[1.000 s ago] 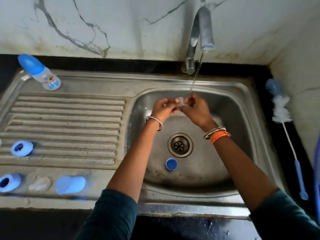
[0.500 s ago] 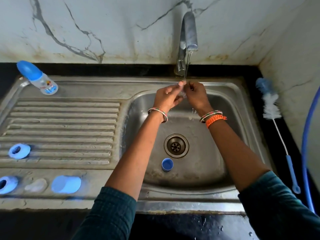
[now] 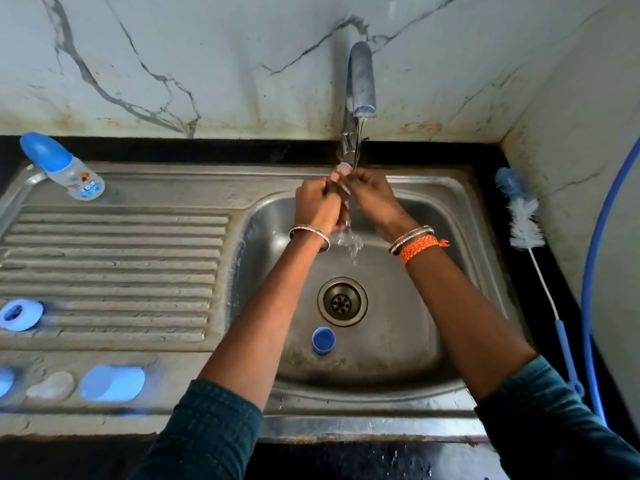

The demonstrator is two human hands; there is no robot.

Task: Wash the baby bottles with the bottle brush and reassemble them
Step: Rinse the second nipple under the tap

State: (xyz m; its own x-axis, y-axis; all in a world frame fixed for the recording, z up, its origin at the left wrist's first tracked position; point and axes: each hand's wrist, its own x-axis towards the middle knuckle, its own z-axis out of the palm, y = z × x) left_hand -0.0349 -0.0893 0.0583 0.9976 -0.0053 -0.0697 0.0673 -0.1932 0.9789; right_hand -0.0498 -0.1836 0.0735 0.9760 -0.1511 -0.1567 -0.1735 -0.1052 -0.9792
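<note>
Both my hands meet under the running tap point(image 3: 361, 84) above the sink basin point(image 3: 408, 327). My left hand point(image 3: 320, 206) and my right hand point(image 3: 372, 199) pinch a small clear silicone nipple point(image 3: 341, 173) between their fingertips, and water splashes down between my wrists. A capped baby bottle point(image 3: 65, 168) with a blue cap lies at the back left of the drainboard. The bottle brush point(image 3: 523, 216), white and blue bristles on a thin handle, lies on the black counter to the right of the sink.
A small blue cap point(image 3: 323, 340) sits in the basin near the drain point(image 3: 343, 301). On the drainboard point(image 3: 114, 268) lie a blue ring point(image 3: 19, 315), a blue cap point(image 3: 112, 383), a clear nipple point(image 3: 50, 386) and another blue piece point(image 3: 5, 381). A blue hose point(image 3: 588, 278) curves at the right.
My hands have risen closer to the tap spout with the nipple, and more water now splashes below them. The view has tilted slightly up.
</note>
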